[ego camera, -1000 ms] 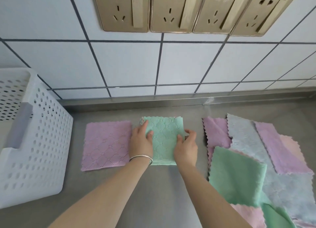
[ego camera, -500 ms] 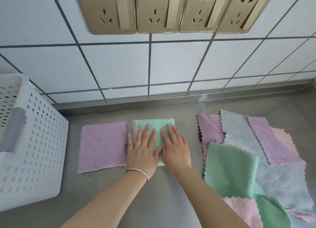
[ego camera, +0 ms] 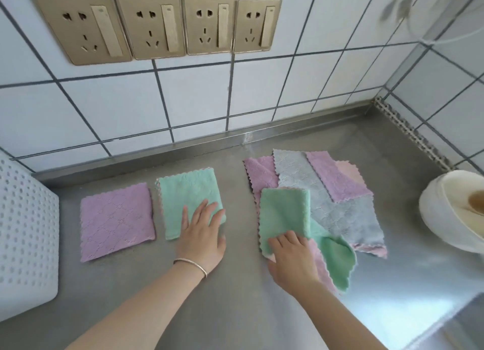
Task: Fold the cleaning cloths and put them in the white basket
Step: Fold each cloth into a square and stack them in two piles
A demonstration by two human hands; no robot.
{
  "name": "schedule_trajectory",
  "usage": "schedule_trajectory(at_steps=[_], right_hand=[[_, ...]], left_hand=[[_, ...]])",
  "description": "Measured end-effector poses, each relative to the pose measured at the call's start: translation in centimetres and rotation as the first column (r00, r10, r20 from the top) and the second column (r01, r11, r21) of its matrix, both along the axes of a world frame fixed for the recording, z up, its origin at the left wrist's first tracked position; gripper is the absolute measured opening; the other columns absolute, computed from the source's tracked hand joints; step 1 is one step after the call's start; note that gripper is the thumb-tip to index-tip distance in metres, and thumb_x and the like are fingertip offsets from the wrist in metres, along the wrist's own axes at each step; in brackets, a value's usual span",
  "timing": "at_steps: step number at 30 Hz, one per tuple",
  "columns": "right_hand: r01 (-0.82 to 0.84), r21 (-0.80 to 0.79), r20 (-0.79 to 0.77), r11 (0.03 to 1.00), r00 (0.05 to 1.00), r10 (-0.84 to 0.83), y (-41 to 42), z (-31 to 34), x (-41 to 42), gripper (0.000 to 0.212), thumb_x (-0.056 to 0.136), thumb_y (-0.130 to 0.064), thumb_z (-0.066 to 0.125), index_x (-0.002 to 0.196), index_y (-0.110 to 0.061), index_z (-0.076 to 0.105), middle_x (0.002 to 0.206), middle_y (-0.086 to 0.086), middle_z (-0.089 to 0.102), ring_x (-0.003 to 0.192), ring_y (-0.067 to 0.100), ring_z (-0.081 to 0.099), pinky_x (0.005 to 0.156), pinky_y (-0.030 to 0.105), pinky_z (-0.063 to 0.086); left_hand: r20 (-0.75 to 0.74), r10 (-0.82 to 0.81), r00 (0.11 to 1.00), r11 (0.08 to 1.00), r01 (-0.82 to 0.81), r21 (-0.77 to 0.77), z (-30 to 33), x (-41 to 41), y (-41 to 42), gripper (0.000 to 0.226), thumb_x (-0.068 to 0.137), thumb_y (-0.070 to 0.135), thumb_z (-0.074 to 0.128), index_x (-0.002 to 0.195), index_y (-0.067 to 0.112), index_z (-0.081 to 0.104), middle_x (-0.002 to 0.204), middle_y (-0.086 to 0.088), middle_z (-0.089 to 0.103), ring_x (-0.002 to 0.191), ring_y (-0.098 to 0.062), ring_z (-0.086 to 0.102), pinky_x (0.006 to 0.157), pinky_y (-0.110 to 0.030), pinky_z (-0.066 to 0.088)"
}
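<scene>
The person's left hand (ego camera: 203,234) lies flat with straight fingers on the near right corner of a folded mint-green cloth (ego camera: 190,201), pressing it to the steel counter (ego camera: 235,297). Just left of it, close but not overlapping, lies a folded purple cloth (ego camera: 116,220). The right hand (ego camera: 290,260) reaches to the loose pile of unfolded cloths (ego camera: 337,192) at the right and rests on the near edge of the green cloth on top (ego camera: 284,216); its fingers curl over that edge, and the thumb appears to sit beneath it, so it seems to be pinching the cloth, though the contact underneath is hidden. The white basket (ego camera: 26,234), perforated, stands at the far left edge of the view, well apart from the pile, and its inside cannot be seen. Judging from this, two cloths are folded and a third is being taken up; neither folded one is in the basket yet. The next move calls for drawing the green cloth clear of the grey (ego camera: 340,210) and pink ones under it without dragging them along, then spreading it flat on bare counter near the folded pair.
</scene>
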State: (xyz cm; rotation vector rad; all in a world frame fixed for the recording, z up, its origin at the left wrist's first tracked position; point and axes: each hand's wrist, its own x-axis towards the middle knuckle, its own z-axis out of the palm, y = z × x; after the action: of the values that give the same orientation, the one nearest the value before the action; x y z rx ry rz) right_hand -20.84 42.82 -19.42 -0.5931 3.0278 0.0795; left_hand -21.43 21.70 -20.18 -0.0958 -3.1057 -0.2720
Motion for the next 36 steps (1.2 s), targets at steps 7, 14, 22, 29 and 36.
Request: schedule_trajectory(at_steps=[7,14,22,29,36], right_hand=[[-0.097,0.045,-0.010,0.994,0.995,0.097,3.0,2.9,1.8,0.041,0.015,-0.004,0.076,0.046,-0.022,0.055,0.044,-0.004,0.046,0.038,0.017,0.047,0.052,0.026,0.037],[-0.363,-0.089,-0.217,0.927,0.916,0.338,3.4,9.2,3.3,0.018,0.058,-0.014,0.063,0.047,-0.023,0.051,0.048,-0.005,0.044,0.028,0.015,0.037,0.034,0.016,0.019],[-0.515,0.001,-0.276,0.857,0.824,0.495,1.7,14.8,2.6,0.016,0.053,-0.022,0.063,0.048,-0.020,0.047,0.047,-0.005,0.040,0.037,0.018,0.019,0.036,0.018,0.012],[-0.627,-0.069,-0.269,0.776,0.761,0.591,-4.0,17.0,2.7,0.023,0.054,-0.032,0.063,0.050,-0.021,0.043,0.046,-0.008,0.042,0.033,0.014,0.043,0.035,0.017,0.002],[-0.555,-0.174,-0.046,0.813,0.829,0.557,-7.9,18.7,1.8,0.033,0.081,-0.029,0.062,0.063,-0.022,0.035,0.060,-0.011,0.037,0.070,0.014,0.040,0.052,0.028,0.033]], left_hand=[[0.171,-0.379,0.909,0.922,0.356,0.153,2.3,3.3,6.3,0.068,0.077,0.036,0.063,0.139,0.028,0.036,0.144,0.011,0.037,0.139,-0.015,0.025,0.116,-0.051,0.011],[-0.150,-0.465,0.872,0.878,0.476,0.042,6.9,3.3,7.4,0.040,0.049,0.032,0.077,0.086,0.034,0.061,0.114,0.010,0.056,0.113,-0.013,0.042,0.096,-0.055,0.041],[-0.164,-0.569,0.806,0.822,0.556,-0.124,10.9,6.5,0.2,0.010,0.063,0.036,0.048,0.058,0.028,0.051,0.068,0.015,0.061,0.073,-0.005,0.063,0.110,-0.044,0.022],[0.134,-0.444,0.886,0.894,0.448,0.002,15.3,10.6,-3.4,0.021,0.072,0.030,0.054,0.067,0.028,0.034,0.070,0.008,0.049,0.076,-0.018,0.050,0.096,-0.016,0.032],[0.299,-0.012,0.954,0.977,-0.053,0.207,16.6,13.5,-10.4,0.024,0.080,0.040,0.062,0.096,0.027,0.051,0.069,0.017,0.043,0.068,-0.009,0.044,0.054,-0.012,0.028]])
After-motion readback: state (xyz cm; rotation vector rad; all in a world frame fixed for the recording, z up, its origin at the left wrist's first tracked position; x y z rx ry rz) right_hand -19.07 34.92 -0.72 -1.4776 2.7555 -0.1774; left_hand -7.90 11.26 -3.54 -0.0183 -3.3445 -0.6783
